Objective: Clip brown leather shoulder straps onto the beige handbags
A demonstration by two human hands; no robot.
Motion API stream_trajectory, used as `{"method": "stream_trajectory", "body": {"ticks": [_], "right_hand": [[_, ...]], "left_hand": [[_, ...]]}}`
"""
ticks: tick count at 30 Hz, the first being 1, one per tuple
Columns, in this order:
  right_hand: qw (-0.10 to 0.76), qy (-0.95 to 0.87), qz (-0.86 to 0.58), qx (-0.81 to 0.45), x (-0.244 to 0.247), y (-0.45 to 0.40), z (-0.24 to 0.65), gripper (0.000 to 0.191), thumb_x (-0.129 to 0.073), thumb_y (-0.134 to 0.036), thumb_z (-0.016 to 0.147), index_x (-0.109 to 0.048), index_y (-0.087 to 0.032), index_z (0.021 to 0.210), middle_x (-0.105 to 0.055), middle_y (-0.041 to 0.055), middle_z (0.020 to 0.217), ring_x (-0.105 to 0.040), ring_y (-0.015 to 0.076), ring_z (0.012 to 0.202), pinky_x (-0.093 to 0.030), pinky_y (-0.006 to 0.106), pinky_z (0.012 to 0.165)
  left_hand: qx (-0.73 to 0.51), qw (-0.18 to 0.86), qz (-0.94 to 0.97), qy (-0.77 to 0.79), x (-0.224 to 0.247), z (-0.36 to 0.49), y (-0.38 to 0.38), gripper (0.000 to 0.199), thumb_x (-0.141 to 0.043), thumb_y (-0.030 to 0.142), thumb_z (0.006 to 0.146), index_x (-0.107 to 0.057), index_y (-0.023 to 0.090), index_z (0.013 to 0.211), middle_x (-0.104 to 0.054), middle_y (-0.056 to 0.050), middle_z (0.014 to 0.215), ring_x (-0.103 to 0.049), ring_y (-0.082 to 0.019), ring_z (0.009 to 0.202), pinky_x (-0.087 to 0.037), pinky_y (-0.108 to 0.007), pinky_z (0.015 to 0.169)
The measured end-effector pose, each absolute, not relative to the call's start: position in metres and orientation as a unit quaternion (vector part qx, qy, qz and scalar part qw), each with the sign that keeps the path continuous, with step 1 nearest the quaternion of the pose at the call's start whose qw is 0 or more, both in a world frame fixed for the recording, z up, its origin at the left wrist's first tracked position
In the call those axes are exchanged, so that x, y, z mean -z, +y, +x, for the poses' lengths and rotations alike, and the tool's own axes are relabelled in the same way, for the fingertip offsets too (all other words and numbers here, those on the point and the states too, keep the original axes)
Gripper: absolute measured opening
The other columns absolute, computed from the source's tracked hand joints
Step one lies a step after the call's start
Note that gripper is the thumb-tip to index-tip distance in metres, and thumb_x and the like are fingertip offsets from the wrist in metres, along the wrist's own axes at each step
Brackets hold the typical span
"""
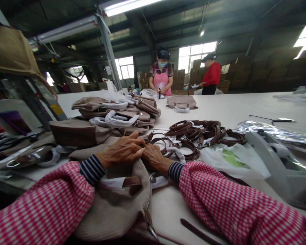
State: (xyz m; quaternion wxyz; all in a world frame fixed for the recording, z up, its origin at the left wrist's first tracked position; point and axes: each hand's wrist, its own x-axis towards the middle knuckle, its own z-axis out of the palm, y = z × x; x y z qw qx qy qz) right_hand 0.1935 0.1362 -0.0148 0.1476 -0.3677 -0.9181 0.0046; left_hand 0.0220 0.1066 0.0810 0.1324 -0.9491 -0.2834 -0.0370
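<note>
A beige ribbed handbag (112,214) with brown trim lies on its side before me, its metal zip running along the right edge. My left hand (124,148) bends over the bag's far end, its fingers closed on it. Against those fingertips my right hand (155,157) is closed at the same far corner, by the end of the zip. The small part between the fingertips is hidden. Below my hands is a brown handle tab (132,183) with white wrapping on the handle.
More handbags (132,115) with wrapped handles are heaped ahead on the left. Several coiled brown straps (193,134) lie right of my hands, beside a plastic bag (234,160) and a grey tape dispenser (275,163). Across the white table (244,105) stands a person in a pink apron (161,81).
</note>
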Motion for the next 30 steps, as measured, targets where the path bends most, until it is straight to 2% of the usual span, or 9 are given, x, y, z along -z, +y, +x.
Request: {"method": "stream_trajectory", "body": {"ticks": [2, 7, 11, 14, 17, 20, 23, 27, 30], "right_hand": [[0.15, -0.917, -0.369, -0.001, 0.016, 0.136, 0.193, 0.025, -0.047, -0.022, 0.106, -0.067, -0.015, 0.12, -0.068, 0.0174, 0.126, -0.061, 0.0266, 0.112, -0.048, 0.038, 0.091], [0.155, -0.91, -0.385, -0.007, 0.007, 0.131, 0.19, 0.025, -0.047, -0.02, 0.105, -0.07, -0.014, 0.11, -0.074, 0.0162, 0.109, -0.067, 0.026, 0.095, -0.047, 0.034, 0.077], [0.175, -0.899, -0.401, -0.02, -0.001, 0.128, 0.19, 0.024, -0.05, -0.02, 0.102, -0.071, -0.013, 0.109, -0.074, 0.0172, 0.113, -0.069, 0.027, 0.099, -0.045, 0.034, 0.077], [0.19, -0.889, -0.416, -0.04, -0.006, 0.122, 0.196, 0.021, -0.054, -0.016, 0.096, -0.071, -0.011, 0.106, -0.075, 0.0178, 0.107, -0.069, 0.027, 0.096, -0.045, 0.033, 0.077], [0.2, -0.885, -0.412, -0.076, -0.011, 0.108, 0.208, 0.021, -0.055, -0.012, 0.09, -0.071, -0.012, 0.103, -0.076, 0.0128, 0.096, -0.067, 0.0223, 0.084, -0.043, 0.031, 0.073], [0.205, -0.892, -0.381, -0.134, -0.01, 0.087, 0.221, 0.017, -0.054, -0.011, 0.088, -0.07, -0.016, 0.089, -0.074, 0.0049, 0.083, -0.063, 0.0165, 0.072, -0.042, 0.027, 0.067], [0.272, -0.857, -0.346, -0.269, -0.002, 0.071, 0.23, 0.014, -0.055, -0.01, 0.084, -0.064, -0.017, 0.075, -0.068, 0.0017, 0.074, -0.058, 0.0147, 0.067, -0.041, 0.025, 0.064], [0.396, -0.775, -0.319, -0.375, 0.011, 0.065, 0.233, 0.011, -0.056, -0.016, 0.087, -0.065, -0.017, 0.08, -0.067, 0.0017, 0.079, -0.058, 0.0163, 0.073, -0.045, 0.026, 0.069], [0.429, -0.763, -0.29, -0.387, 0.015, 0.066, 0.233, 0.013, -0.056, -0.021, 0.092, -0.065, -0.018, 0.083, -0.067, 0.0011, 0.083, -0.058, 0.0168, 0.078, -0.046, 0.027, 0.074]], "left_hand": [[0.039, 0.134, -0.947, -0.289, -0.081, 0.02, 0.105, 0.03, -0.048, 0.023, 0.105, -0.073, 0.019, 0.09, -0.069, -0.005, 0.118, -0.051, -0.023, 0.103, -0.048, -0.035, 0.087], [0.034, 0.137, -0.949, -0.281, -0.081, 0.016, 0.103, 0.03, -0.047, 0.021, 0.106, -0.074, 0.019, 0.093, -0.068, -0.003, 0.129, -0.053, -0.024, 0.11, -0.048, -0.036, 0.092], [0.041, 0.144, -0.946, -0.288, -0.076, 0.011, 0.103, 0.031, -0.045, 0.02, 0.106, -0.073, 0.018, 0.093, -0.069, -0.006, 0.125, -0.055, -0.023, 0.108, -0.048, -0.037, 0.094], [0.052, 0.147, -0.941, -0.3, -0.071, 0.011, 0.103, 0.03, -0.045, 0.02, 0.106, -0.072, 0.018, 0.095, -0.069, -0.006, 0.124, -0.056, -0.023, 0.107, -0.048, -0.037, 0.096], [0.049, 0.147, -0.935, -0.318, -0.07, 0.014, 0.102, 0.029, -0.046, 0.021, 0.107, -0.072, 0.018, 0.094, -0.07, -0.006, 0.122, -0.057, -0.022, 0.105, -0.049, -0.036, 0.089], [0.045, 0.15, -0.929, -0.336, -0.071, 0.019, 0.1, 0.028, -0.047, 0.024, 0.107, -0.071, 0.017, 0.095, -0.07, -0.005, 0.12, -0.056, -0.022, 0.106, -0.047, -0.035, 0.083], [0.041, 0.158, -0.931, -0.326, -0.074, 0.028, 0.095, 0.025, -0.051, 0.03, 0.107, -0.072, 0.018, 0.1, -0.072, -0.005, 0.119, -0.055, -0.025, 0.115, -0.045, -0.037, 0.087], [0.027, 0.179, -0.951, -0.252, -0.085, 0.044, 0.081, 0.019, -0.057, 0.028, 0.105, -0.072, 0.02, 0.099, -0.072, -0.004, 0.127, -0.045, -0.03, 0.14, -0.039, -0.043, 0.099], [-0.003, 0.143, -0.968, -0.206, -0.097, 0.049, 0.071, 0.021, -0.056, 0.032, 0.106, -0.072, 0.022, 0.096, -0.075, -0.002, 0.112, -0.055, -0.023, 0.129, -0.039, -0.039, 0.104]]}}
